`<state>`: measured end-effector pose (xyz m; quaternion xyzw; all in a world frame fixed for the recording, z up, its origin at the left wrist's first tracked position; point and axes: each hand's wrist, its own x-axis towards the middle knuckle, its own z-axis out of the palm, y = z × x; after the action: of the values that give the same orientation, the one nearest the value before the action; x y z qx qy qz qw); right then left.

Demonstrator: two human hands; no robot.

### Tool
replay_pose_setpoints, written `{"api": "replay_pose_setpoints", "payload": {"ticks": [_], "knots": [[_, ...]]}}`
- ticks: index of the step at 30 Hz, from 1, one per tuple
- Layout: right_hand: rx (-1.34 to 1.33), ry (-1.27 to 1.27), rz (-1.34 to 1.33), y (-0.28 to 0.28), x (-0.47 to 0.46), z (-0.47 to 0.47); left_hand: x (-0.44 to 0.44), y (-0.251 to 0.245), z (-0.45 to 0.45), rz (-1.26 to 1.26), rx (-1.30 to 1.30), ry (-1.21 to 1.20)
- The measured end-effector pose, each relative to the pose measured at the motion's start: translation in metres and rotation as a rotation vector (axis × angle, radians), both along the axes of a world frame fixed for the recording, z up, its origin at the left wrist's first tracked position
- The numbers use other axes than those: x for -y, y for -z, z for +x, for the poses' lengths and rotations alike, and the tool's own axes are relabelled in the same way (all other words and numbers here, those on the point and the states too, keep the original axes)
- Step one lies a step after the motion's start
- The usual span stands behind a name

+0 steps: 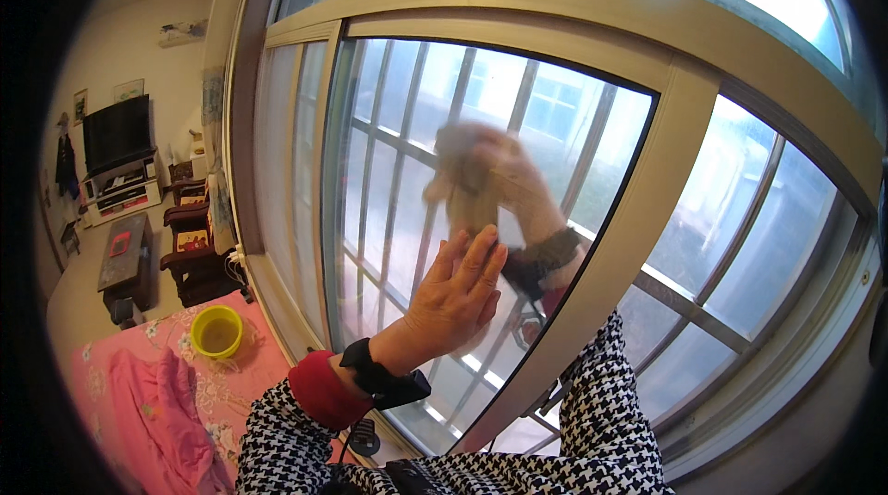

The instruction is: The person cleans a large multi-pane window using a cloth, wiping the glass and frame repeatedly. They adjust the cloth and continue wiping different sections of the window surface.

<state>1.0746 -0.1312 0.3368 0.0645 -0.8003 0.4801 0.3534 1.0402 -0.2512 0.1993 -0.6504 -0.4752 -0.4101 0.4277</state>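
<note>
My left hand (454, 290) rests against the inner face of a sliding window's glass pane (388, 217), fingers slightly spread and nothing visible in it. A black strap circles that wrist. My right arm passes around the edge of the sash frame (624, 238), and my right hand (513, 165) shows blurred through the pane, on its far side. It grips a greyish-brown cloth (468, 155) against or close to the glass, above my left hand. Part of the cloth appears to hang down behind my left fingertips; its lower end is hidden.
Metal security bars (746, 224) stand outside the window. At lower left, a yellow basin (216, 332) holding liquid and a crumpled pink cloth (156, 412) lie on a pink floral cover (267, 349). Beyond are a dark low table (125, 252), wooden chairs (187, 245) and a television (118, 134).
</note>
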Motion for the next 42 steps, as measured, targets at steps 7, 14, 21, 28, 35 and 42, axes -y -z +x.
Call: {"api": "replay_pose_setpoints", "payload": {"ticks": [7, 14, 21, 28, 35, 42], "knots": [[-0.141, -0.464, -0.18, -0.043, -0.029, -0.032, 0.006, -0.003, 0.006, -0.073, -0.003, 0.039], [-0.038, -0.157, -0.081, 0.045, -0.042, -0.088, -0.002, 0.003, 0.014, -0.005, 0.042, -0.015], [-0.192, -0.532, -0.197, -0.009, -0.06, -0.038, 0.003, 0.002, 0.012, -0.059, 0.057, -0.023], [-0.098, -0.172, -0.06, 0.045, -0.041, -0.042, -0.003, 0.004, 0.012, -0.03, 0.039, -0.028], [-0.113, -0.801, -0.434, 0.002, -0.045, -0.006, -0.001, 0.001, 0.007, -0.069, 0.035, 0.011], [0.038, -0.428, -0.416, 0.032, -0.002, 0.011, -0.003, 0.001, 0.005, -0.037, 0.013, -0.002]]}}
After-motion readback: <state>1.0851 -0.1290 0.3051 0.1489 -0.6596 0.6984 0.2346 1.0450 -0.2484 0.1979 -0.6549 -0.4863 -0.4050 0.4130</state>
